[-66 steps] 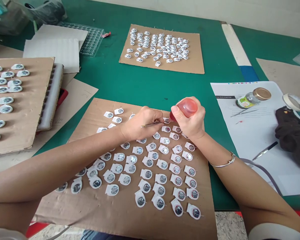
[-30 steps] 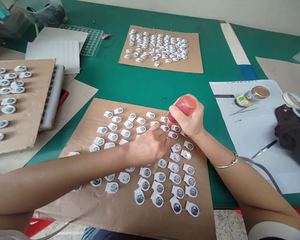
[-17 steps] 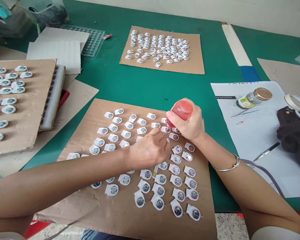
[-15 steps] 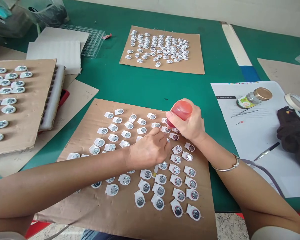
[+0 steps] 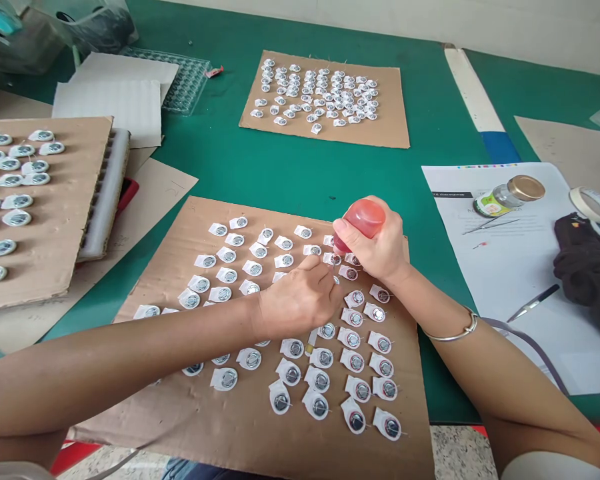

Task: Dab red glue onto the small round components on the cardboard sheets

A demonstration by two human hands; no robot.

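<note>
My right hand [image 5: 383, 243] is wrapped round a soft squeeze bottle [image 5: 364, 218] that looks red, tipped with its thin nozzle pointing down. Close beside the nozzle, my left hand [image 5: 303, 293] is closed, fingertips pinched near a small round part [image 5: 336, 281]; what they hold is hidden behind the knuckles. Both hands are over a brown cardboard sheet [image 5: 220, 427]. On it lie rows of small silver discs on white tabbed backings, such as this disc [image 5: 317, 405]. Several discs toward the right show a red ring round the edge.
Another cardboard sheet with discs [image 5: 395, 120] lies at the back, and a third [image 5: 35, 267] is raised at left. On the right, a white paper [image 5: 455, 227] carries a glass jar [image 5: 507, 195], tweezers [image 5: 533, 303], a tape roll [image 5: 593, 203] and dark cloth [image 5: 587, 273].
Both hands stay almost in place. The squeeze bottle has shifted very slightly in my right hand's grip, and its thin nozzle shows more clearly beside my left fingertips.
</note>
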